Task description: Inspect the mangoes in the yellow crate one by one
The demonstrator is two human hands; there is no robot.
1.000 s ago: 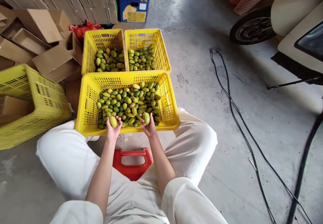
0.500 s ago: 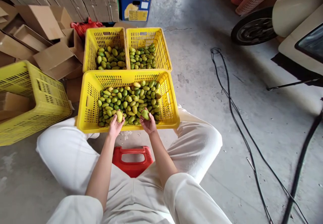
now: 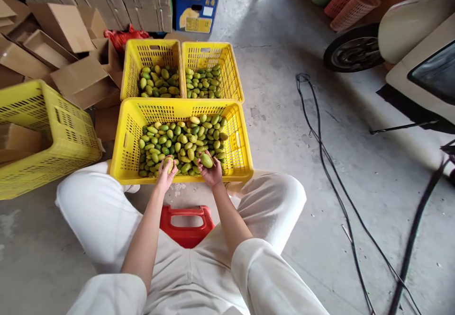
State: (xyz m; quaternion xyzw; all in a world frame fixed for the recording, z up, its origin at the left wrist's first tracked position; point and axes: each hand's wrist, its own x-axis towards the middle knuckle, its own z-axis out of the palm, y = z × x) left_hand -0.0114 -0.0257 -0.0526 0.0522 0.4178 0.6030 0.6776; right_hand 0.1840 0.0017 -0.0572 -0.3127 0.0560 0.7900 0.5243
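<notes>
In the head view, the left hand (image 3: 165,174) has its grip clamped on a yellowish fruit (image 3: 169,164), smooth and rounded, partly hidden by the fingers. The right hand (image 3: 212,174) has its grip closed around a greener, oval fruit (image 3: 206,160), whose smooth skin shows above the palm. Both held fruits are over the near edge of the front crate (image 3: 185,179), a rectangular yellow plastic box with slotted walls. Inside it lies a heap of loose fruit (image 3: 183,139), oval, green to yellow, too many and too overlapped to count.

Two more yellow crates stand side by side just beyond: the back left crate (image 3: 131,71) and the back right crate (image 3: 233,71), each with similar fruit at the bottom. A fourth, the side crate (image 3: 73,128), sits at the left with cardboard in it. Between the person's white-clad legs is one red plastic piece (image 3: 186,235) with a wide slot. Angular open cardboard boxes (image 3: 83,78) are piled behind the side crate. On the smooth grey floor (image 3: 273,139) stands one blue carton (image 3: 197,14) with a white label and a yellow panel; their print is too small to read.
</notes>
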